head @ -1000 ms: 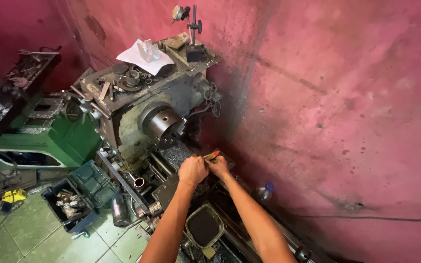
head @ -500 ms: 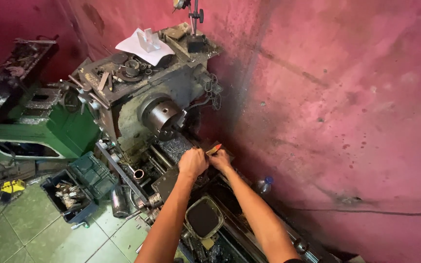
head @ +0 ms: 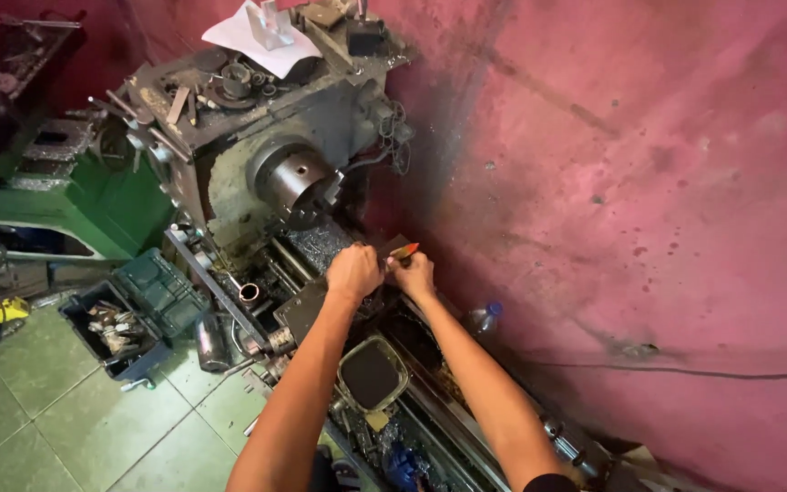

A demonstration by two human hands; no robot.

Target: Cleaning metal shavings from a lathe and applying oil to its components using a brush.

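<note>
Two hands meet over the carriage of an old, grimy lathe (head: 257,164) set against a pink-red wall (head: 639,182). The left hand (head: 353,271) is curled into a loose fist on the dark tool post area; what it grips is hidden under the fingers. The right hand (head: 414,275) sits just beside it, nearly touching, fingers pinched on a small red-and-yellow handled tool (head: 404,251). That tool lies nearly level, its long axis running left to right, its coloured end pointing toward the wall and slightly up; its other end is covered by the fingers. The round chuck (head: 295,180) stands just beyond the hands. Nearer the person, a dark rectangular tray (head: 371,374) rests on the lathe bed. A green toolbox (head: 158,290) sits on the tiled floor (head: 66,428).
</note>
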